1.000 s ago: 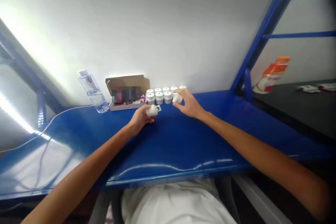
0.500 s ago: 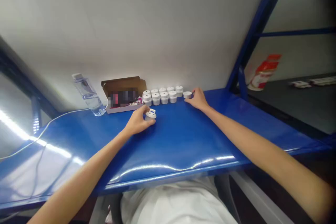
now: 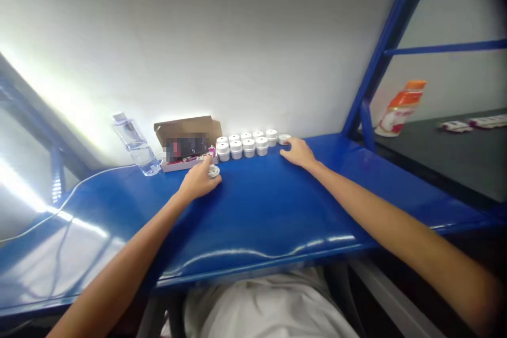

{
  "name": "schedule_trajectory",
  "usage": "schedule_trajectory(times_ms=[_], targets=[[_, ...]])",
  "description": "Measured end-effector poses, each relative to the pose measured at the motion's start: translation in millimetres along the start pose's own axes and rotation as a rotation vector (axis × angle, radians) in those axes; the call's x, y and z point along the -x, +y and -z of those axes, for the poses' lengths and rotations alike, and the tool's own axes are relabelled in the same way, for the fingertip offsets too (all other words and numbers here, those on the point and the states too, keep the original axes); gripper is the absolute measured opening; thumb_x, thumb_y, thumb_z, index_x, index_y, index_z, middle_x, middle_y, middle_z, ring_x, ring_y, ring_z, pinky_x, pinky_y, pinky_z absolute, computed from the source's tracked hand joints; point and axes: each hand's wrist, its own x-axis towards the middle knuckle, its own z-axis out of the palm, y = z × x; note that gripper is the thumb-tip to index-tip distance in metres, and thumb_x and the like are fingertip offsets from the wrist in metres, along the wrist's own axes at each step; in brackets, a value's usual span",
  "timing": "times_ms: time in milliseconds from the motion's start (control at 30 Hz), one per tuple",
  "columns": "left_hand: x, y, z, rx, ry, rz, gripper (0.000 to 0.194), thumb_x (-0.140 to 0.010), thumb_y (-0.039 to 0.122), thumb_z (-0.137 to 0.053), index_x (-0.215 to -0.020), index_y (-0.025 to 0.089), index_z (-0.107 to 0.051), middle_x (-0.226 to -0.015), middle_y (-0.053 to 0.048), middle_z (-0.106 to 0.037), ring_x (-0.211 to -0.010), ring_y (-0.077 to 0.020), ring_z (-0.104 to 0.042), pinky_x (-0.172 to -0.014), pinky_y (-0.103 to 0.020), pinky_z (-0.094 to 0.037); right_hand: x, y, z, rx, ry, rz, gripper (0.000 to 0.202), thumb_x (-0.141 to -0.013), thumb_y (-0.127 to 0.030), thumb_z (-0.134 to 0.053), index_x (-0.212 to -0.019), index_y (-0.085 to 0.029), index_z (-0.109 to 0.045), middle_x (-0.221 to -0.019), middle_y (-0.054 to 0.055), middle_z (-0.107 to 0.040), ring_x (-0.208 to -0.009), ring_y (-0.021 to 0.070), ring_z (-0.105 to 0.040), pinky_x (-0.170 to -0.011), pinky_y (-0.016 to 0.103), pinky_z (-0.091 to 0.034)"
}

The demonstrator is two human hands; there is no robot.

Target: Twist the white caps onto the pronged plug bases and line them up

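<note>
My left hand [image 3: 198,178] is closed on a small round white plastic part [image 3: 214,171] just above the blue table [image 3: 253,206]. The part looks like a disc with a raised piece on top; the fingers cover some of it. At the right end of two rows of white round capped units [image 3: 249,147] sits another white round piece [image 3: 284,139], low and ring-like. My right hand [image 3: 300,153] is beside this piece, thumb and fingers apart, with a fingertip at its near edge.
Left of the rows stands an open cardboard box [image 3: 188,128] with a dark phone-like object inside. A clear water bottle [image 3: 138,148] and a white cable [image 3: 95,173] are farther left. An orange-capped bottle [image 3: 400,111] stands on the dark surface beyond the blue frame.
My left hand has moved left with its white part, which now shows at another angle. The right thumb and fingers have come away from the white piece at the row's end.
</note>
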Motion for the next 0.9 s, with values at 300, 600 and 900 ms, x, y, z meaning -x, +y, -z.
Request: schedule_trajectory(times_ms=[300, 600, 900], targets=[[3, 6, 15.2, -0.229, -0.059, 0.06, 0.043, -0.082, 0.036, -0.057, -0.122, 0.021, -0.053, -0.118, -0.015, -0.071, -0.103, -0.0344, -0.069, -0.079, -0.038, -0.05, -5, 3, -8, -0.049, 0.052, 0.115, 0.043, -0.079, -0.028, -0.061, -0.12, -0.016, -0.067, -0.122, 0.013, -0.069, -0.103, 0.0281, -0.067, -0.098, 0.041, -0.052], [3, -11, 38.2, -0.373, -0.085, 0.224, 0.043, -0.08, 0.041, -0.058, -0.119, 0.023, -0.063, -0.112, -0.016, -0.073, -0.102, -0.0397, -0.069, -0.079, -0.044, -0.053, -25, -23, -8, 0.235, -0.042, 0.348, 0.068, -0.082, -0.024, -0.06, -0.148, -0.017, -0.043, -0.16, 0.016, -0.039, -0.149, 0.0404, -0.028, -0.116, 0.06, -0.032], [8, -75, 72.3, -0.354, -0.19, 0.521, 0.061, -0.068, 0.053, -0.067, -0.12, 0.021, -0.064, -0.118, -0.02, -0.069, -0.107, -0.0449, -0.066, -0.082, -0.049, -0.053, 6, -28, 6, 0.095, 0.034, 0.347, 0.033, -0.084, -0.037, -0.06, -0.111, -0.02, -0.055, -0.113, 0.014, -0.062, -0.096, 0.0304, -0.061, -0.086, 0.041, -0.05]])
